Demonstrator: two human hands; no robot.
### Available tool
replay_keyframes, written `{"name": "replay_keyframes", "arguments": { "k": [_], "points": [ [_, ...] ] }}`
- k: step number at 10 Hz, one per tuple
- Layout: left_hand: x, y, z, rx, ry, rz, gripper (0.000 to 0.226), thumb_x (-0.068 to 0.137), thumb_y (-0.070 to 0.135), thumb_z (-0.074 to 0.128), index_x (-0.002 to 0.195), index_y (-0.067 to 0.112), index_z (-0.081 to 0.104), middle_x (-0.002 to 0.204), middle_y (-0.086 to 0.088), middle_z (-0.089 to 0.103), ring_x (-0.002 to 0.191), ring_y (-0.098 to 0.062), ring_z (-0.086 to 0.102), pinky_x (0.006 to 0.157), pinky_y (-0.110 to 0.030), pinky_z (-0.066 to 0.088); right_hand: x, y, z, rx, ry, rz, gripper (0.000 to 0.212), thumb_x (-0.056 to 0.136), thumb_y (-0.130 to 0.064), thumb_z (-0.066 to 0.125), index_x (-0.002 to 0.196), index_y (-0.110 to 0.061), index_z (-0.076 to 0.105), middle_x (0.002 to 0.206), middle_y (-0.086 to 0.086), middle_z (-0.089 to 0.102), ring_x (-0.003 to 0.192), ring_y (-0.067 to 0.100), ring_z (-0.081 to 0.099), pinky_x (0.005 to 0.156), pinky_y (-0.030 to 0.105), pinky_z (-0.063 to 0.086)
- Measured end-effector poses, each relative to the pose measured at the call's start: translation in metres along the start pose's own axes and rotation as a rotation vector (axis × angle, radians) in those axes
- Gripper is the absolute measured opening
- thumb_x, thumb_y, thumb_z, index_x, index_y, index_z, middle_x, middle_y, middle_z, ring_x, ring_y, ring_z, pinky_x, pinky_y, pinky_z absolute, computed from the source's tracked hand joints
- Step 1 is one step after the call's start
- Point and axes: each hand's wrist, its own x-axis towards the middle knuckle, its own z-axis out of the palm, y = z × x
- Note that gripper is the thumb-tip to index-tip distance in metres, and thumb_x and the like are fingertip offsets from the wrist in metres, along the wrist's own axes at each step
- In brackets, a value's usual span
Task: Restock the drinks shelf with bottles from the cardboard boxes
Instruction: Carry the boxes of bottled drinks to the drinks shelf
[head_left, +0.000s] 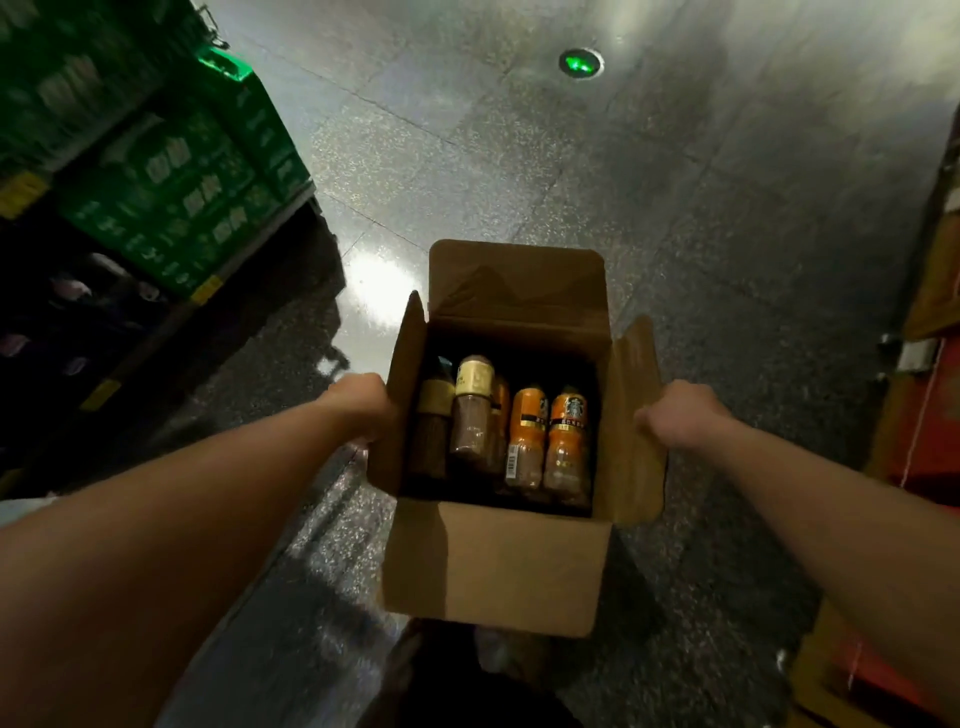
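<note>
Both hands, left (361, 405) and right (675, 418), clutch the matte cardboard box (498, 566) (glossy bottles (569, 447) inside), each grip pinching a side.

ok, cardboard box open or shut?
Open: the cardboard box has all visible flaps folded out, and the bottles inside show. Left hand and right hand hold its sides.

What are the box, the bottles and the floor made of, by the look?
Box: plain brown cardboard, matte, with folded flaps. Bottles: probably clear plastic, though glass is possible; glossy highlights, brown drink visible, printed orange or cream sleeves. Floor: speckled grey stone or terrazzo tile, polished, with lamp glare and visible joints.
</note>
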Motion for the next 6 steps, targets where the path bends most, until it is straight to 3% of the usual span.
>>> {"name": "replay_keyframes", "arguments": {
  "k": [1,3,4,6],
  "points": [
    [0.043,0.014,-0.044,-0.003,0.010,-0.018,0.025,0.091,0.018,0.056,0.108,0.001,0.061,0.105,-0.018,0.065,0.082,-0.028,0.060,0.070,-0.031,0.048,0.053,-0.044,-0.050,-0.027,0.003,-0.041,0.032,0.093,-0.020,0.054,0.114,0.004,0.060,0.118,0.022,0.060,0.109,0.036,0.058,0.091,0.040,0.050],
    [0.141,0.042,-0.135,-0.072,-0.007,0.004,0.019,0.093,0.021,0.053,0.101,0.005,0.058,0.092,-0.013,0.059,0.079,-0.027,0.059,0.067,-0.030,0.047,0.142,-0.121,-0.129,-0.099,0.009,-0.060,0.026,0.094,-0.018,0.052,0.106,0.003,0.062,0.111,0.020,0.061,0.110,0.036,0.057,0.085,0.037,0.045],
    [0.177,0.055,-0.181,-0.076,-0.009,-0.023,0.019,0.095,0.025,0.052,0.099,0.006,0.057,0.090,-0.012,0.056,0.077,-0.026,0.055,0.065,-0.028,0.042,0.181,-0.158,-0.165,-0.141,-0.003,-0.101,0.019,0.094,-0.022,0.053,0.090,-0.004,0.058,0.097,0.014,0.056,0.102,0.033,0.059,0.072,0.030,0.042],
    [0.261,0.073,-0.271,-0.117,-0.009,-0.127,0.028,0.093,0.022,0.054,0.068,0.011,0.048,0.068,-0.004,0.053,0.063,-0.020,0.054,0.054,-0.024,0.042,0.286,-0.249,-0.236,-0.180,-0.033,-0.197,0.029,0.094,-0.024,0.054,0.110,-0.001,0.063,0.114,0.017,0.061,0.108,0.035,0.058,0.084,0.035,0.048]
  ]
}}
